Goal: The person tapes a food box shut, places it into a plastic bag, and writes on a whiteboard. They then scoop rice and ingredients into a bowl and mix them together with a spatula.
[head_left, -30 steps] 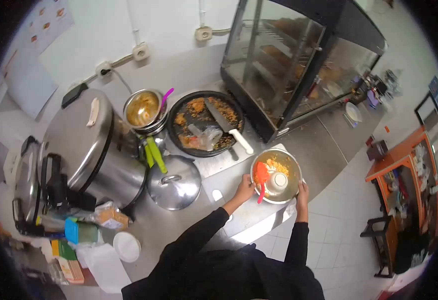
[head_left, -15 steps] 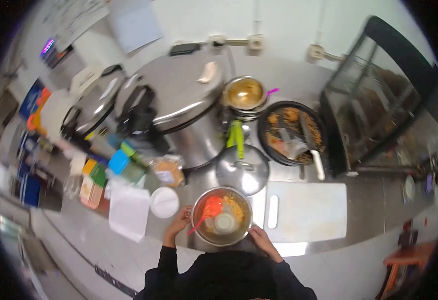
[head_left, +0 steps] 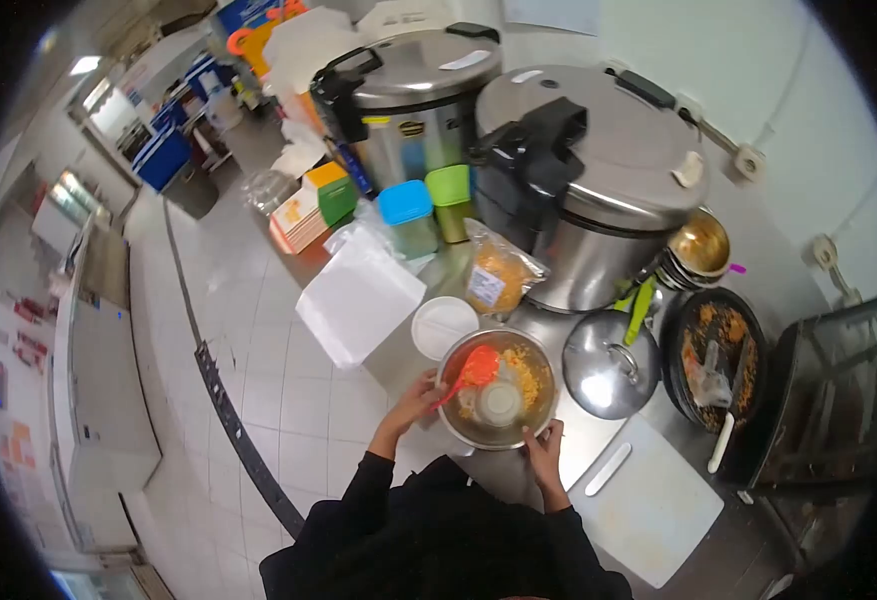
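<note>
A steel mixing bowl [head_left: 458, 422] is held at the counter's front edge, between my two hands. My left hand [head_left: 416, 400] is closed on its left rim, beside the handle of a red spoon [head_left: 478, 367] that leans inside. At the lower right rim, the fingers of my right hand [head_left: 546, 448] pinch the edge. Inside the bowl lie orange-yellow crumbs [head_left: 524, 378] and a pale, round, see-through piece [head_left: 499, 403]. Just beyond the left rim sits a white round lid [head_left: 444, 327].
Right of the bowl are a pan lid [head_left: 608, 370], a white cutting board [head_left: 658, 505] and a black pan [head_left: 675, 330] with a knife [head_left: 724, 435]. Large steel cookers [head_left: 608, 260] stand behind. White paper [head_left: 358, 305], a bag of crumbs [head_left: 498, 278] and lidded tubs [head_left: 408, 225] lie to the left.
My view has swung left, so more of the floor and left counter shows. Both hands still hold the bowl, which appears farther right and higher in view.
</note>
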`<action>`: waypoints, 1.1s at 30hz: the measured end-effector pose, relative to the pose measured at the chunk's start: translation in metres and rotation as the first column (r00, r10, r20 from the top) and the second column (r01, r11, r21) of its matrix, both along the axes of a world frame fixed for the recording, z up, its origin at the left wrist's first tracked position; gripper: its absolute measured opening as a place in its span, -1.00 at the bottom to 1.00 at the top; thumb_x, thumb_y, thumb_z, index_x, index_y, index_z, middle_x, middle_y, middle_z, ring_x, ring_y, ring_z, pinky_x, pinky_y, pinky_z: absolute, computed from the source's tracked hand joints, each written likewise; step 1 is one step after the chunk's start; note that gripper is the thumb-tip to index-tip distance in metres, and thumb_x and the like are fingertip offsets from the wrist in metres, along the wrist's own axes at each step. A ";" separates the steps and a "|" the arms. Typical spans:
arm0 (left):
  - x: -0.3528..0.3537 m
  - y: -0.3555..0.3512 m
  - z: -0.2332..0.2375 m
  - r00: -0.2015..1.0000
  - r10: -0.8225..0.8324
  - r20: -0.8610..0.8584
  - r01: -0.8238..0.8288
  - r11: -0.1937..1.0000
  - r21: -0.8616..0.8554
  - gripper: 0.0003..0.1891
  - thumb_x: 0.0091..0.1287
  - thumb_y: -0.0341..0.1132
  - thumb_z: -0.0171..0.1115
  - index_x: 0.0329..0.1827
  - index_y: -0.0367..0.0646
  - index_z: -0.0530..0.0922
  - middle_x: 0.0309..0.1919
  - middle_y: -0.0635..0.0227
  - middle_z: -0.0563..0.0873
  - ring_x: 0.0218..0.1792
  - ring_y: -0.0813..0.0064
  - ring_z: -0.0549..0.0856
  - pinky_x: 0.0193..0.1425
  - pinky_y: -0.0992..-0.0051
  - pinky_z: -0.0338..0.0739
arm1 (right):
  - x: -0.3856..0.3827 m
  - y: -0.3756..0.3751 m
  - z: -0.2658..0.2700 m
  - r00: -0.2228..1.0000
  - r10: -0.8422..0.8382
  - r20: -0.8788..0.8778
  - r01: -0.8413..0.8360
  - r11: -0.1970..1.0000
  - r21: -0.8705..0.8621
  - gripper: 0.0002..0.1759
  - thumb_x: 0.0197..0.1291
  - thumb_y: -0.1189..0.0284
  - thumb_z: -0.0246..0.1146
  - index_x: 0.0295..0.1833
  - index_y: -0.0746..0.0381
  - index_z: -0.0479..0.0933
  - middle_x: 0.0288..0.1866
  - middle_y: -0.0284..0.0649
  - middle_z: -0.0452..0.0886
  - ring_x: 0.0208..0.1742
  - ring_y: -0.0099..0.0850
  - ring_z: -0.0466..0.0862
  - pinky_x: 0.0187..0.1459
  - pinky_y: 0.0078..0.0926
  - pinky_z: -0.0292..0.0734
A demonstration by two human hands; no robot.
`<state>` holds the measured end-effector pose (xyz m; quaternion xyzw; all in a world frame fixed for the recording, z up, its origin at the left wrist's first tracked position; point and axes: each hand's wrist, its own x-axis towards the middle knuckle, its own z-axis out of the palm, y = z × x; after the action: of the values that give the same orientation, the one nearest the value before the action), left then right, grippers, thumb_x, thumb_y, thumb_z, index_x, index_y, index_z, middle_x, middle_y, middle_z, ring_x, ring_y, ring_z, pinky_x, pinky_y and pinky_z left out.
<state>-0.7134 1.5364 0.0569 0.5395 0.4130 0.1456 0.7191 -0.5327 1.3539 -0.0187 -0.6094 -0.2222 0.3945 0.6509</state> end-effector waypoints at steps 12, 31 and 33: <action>-0.118 0.054 0.053 0.960 0.047 0.276 -0.064 0.996 0.054 -0.38 0.07 -0.40 0.19 0.12 -0.20 0.02 0.02 0.20 0.32 0.01 0.42 0.38 -0.03 0.47 0.40 | -0.111 0.093 0.128 0.970 -0.063 0.235 0.038 0.993 0.109 -0.37 -0.06 0.49 0.19 0.08 0.24 -0.01 0.00 -0.19 0.16 0.06 -0.41 0.19 0.09 -0.43 0.10; -0.439 0.419 0.068 0.935 0.351 0.058 -0.354 0.901 0.253 -0.31 0.00 -0.09 0.26 -0.02 -0.39 0.11 -0.15 0.15 0.37 -0.31 0.48 0.53 -0.39 0.58 0.45 | -0.387 0.558 0.091 0.969 0.111 0.219 -0.163 0.957 0.238 -0.61 0.08 0.46 0.06 -0.06 0.29 0.04 -0.17 -0.23 0.20 -0.08 -0.46 0.21 0.01 -0.49 0.11; -0.461 0.464 0.072 0.914 0.405 -0.012 -0.385 0.878 0.283 -0.32 -0.01 -0.11 0.27 -0.01 -0.38 0.11 -0.14 0.16 0.36 -0.30 0.48 0.51 -0.36 0.57 0.45 | -0.415 0.613 0.097 0.965 0.112 0.236 -0.176 0.947 0.270 -0.62 0.10 0.42 0.04 -0.05 0.30 0.05 -0.19 -0.24 0.20 -0.11 -0.47 0.22 -0.01 -0.48 0.13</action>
<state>-1.1741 2.0001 0.1292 0.5431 0.5154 0.3260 0.5772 -0.9472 1.9665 0.0782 -0.5294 -0.3915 0.3353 0.6739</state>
